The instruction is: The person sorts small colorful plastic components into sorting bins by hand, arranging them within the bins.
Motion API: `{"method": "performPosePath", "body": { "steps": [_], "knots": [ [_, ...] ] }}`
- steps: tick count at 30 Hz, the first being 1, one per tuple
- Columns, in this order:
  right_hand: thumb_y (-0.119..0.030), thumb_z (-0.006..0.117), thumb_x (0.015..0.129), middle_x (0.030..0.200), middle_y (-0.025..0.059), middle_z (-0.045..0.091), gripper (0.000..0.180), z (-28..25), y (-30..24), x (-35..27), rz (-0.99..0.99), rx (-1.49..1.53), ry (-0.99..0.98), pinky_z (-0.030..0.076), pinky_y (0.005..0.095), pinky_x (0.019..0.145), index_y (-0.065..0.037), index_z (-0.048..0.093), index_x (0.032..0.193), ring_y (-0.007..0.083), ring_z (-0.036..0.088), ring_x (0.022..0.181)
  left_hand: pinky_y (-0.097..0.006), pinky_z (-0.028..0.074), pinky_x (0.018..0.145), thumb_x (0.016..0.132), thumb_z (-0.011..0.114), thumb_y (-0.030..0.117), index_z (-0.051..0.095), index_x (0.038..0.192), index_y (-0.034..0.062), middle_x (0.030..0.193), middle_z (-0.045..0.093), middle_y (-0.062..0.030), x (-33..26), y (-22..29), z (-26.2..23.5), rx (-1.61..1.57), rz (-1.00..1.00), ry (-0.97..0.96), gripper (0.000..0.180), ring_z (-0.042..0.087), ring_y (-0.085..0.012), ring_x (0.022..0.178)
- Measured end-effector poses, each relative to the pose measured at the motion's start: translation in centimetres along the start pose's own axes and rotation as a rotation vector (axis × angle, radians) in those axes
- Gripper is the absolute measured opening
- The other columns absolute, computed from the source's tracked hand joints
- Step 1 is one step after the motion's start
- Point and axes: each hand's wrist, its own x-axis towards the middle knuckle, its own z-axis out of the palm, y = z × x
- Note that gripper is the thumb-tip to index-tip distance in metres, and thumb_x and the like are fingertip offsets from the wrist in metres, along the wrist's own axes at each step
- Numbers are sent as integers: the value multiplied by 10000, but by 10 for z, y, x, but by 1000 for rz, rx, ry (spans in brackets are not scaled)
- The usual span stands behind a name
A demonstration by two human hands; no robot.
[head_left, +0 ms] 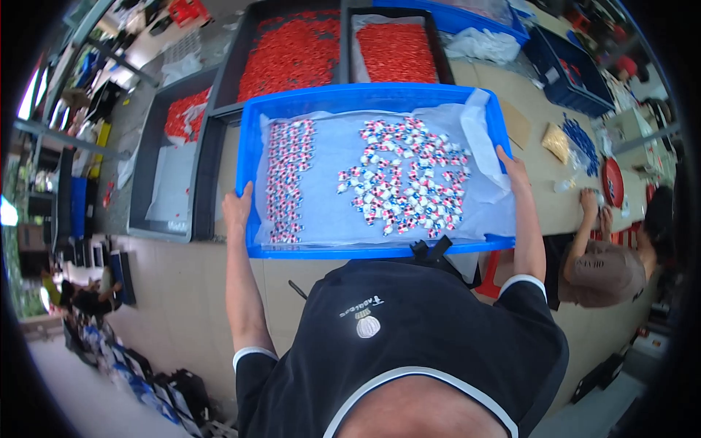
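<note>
In front of my body I hold a wide blue plastic tray (365,89) by its two short sides. My left hand (237,206) grips the left rim, and my right hand (512,169) is closed on the right rim. A sheet of white lining paper (327,190) covers the tray's bottom and folds up at the right end. Small white, red and blue pieces lie on it: a neat block of rows (287,182) along the left side, and a loose scattered heap (409,175) right of the middle.
Beyond the tray stand dark bins of red pieces (292,58) (396,52), with another grey bin (164,182) at left. A co-worker in a brown cap (602,271) sits at the right table, near a red dish (613,182) and blue pieces (580,144). A red stool (491,276) is below the tray.
</note>
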Motion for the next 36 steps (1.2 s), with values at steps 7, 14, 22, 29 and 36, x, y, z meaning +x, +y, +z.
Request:
{"method": "performPosePath", "body": {
  "steps": [7, 14, 22, 29, 36],
  "knots": [
    [-562, 617, 754, 1013, 146, 625, 725, 40, 67, 41, -57, -126, -47, 394, 306, 884, 87, 590, 1079, 217, 567, 965, -444, 462, 804, 761, 561, 541, 630, 1034, 17, 926, 620, -260, 18, -21, 23, 146, -71, -120, 594, 592, -370, 949],
    [-539, 597, 789, 1066, 173, 601, 725, 73, 86, 49, -57, -75, -46, 410, 308, 880, 89, 543, 1147, 220, 566, 986, -400, 407, 884, 804, 609, 380, 492, 1192, -29, 1182, 497, -252, 58, -168, -76, -10, 27, 827, 575, 486, -350, 1074],
    [-199, 564, 873, 1067, 162, 624, 362, 289, -86, -119, -691, -158, 45, 432, 294, 853, 37, 557, 1148, 203, 588, 977, -480, 521, 747, 768, 669, 432, 393, 1285, 84, 1198, 454, -187, 145, -359, -105, -1341, -648, -19, 682, 535, -327, 1039],
    [-411, 582, 848, 795, 54, 634, 459, 607, -213, -256, -495, -257, -714, 491, 245, 566, -9, 614, 1068, 105, 601, 625, -424, 544, 711, 791, 570, 135, 463, 1127, 29, 1037, 561, -122, 177, -365, -91, -1394, -670, -309, 368, 592, -247, 928],
    [-426, 679, 738, 1027, 196, 580, 697, 750, -225, -286, -66, -178, -771, 519, 405, 692, 80, 458, 1164, 287, 601, 845, -386, 557, 659, 752, 545, 86, 455, 1089, -19, 943, 565, -132, 174, -360, -109, -1474, -755, -236, 364, 603, -250, 836]
  ]
}}
